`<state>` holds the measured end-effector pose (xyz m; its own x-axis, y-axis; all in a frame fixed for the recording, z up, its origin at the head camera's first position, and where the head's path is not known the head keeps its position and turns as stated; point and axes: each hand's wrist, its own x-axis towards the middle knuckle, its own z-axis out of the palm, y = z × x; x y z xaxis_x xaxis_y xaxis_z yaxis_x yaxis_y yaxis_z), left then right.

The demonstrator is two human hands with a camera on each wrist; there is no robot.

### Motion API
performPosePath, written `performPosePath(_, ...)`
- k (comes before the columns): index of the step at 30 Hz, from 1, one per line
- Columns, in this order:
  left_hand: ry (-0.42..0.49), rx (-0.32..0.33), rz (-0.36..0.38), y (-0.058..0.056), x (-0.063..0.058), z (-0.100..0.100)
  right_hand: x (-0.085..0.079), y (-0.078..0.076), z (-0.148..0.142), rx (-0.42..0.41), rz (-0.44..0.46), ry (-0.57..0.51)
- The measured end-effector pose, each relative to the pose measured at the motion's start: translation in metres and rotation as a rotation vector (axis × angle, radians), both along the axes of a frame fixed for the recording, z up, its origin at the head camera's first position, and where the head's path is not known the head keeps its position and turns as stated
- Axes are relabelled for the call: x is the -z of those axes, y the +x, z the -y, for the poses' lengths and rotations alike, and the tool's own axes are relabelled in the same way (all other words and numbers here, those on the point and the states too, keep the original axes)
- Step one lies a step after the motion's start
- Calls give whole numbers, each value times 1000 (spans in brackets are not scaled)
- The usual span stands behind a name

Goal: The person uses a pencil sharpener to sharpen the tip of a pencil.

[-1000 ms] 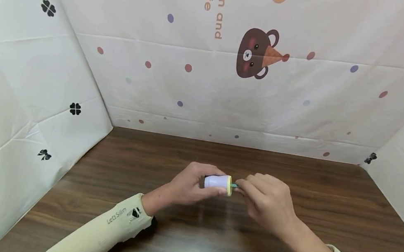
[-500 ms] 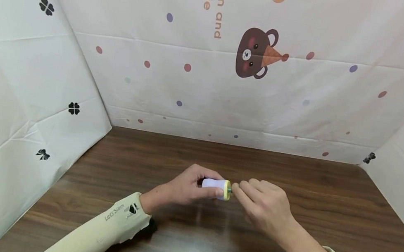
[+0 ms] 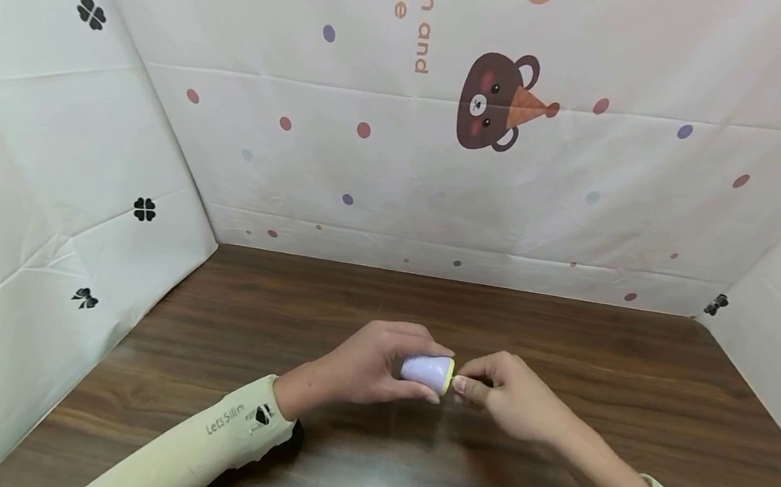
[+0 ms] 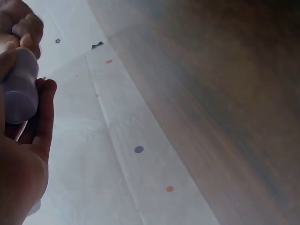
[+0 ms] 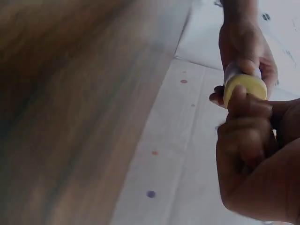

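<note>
My left hand (image 3: 370, 362) grips a small lavender waisted cylinder (image 3: 425, 371) lying on its side above the table. Thumb and fingers lie along its two sides, and its yellow end (image 3: 448, 376) faces right. Just at that end, my right hand (image 3: 525, 395) pinches with thumb and forefinger on a thin stick, now hidden by the fingertips. In the right wrist view, the round yellow face (image 5: 248, 86) shows behind the right fingers. The left wrist view has the cylinder's plain lavender base (image 4: 21, 103) in the left hand (image 4: 28, 154).
A dark wood-grain table (image 3: 269, 294) spreads under both hands. White printed sheets (image 3: 398, 180) enclose it at the back, left and right. Both forearms wear pale sleeves (image 3: 209, 440).
My right hand has turned at the yellow end, its thumb now facing the camera. The green stick, visible earlier, is now covered by fingers. The cylinder has shifted slightly right and tilted.
</note>
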<state>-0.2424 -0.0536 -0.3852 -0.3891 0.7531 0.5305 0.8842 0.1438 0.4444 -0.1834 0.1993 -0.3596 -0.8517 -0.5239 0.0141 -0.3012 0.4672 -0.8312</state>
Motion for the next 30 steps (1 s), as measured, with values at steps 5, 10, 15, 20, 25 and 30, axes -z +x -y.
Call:
performPosePath(5, -4, 46, -43, 1, -1, -1, 2, -9, -12, -91, 590, -248)
performPosePath(10, 18, 54, -60, 2, -1, -3, 2, -15, -19, -191, 738, -335)
performPosePath(15, 39, 26, -52, 3, -1, -3, -2, -17, -23, -242, 652, -332)
performPosePath(20, 44, 14, -86, 3, -2, -3, -5, -18, -28, -277, 564, -298)
performPosePath(25, 52, -27, -92, 3, -1, -1, -4, -18, -23, -237, 272, -182)
performPosePath(30, 74, -97, -35, 1, 1, 1, -3, -9, -12, -64, -290, 50)
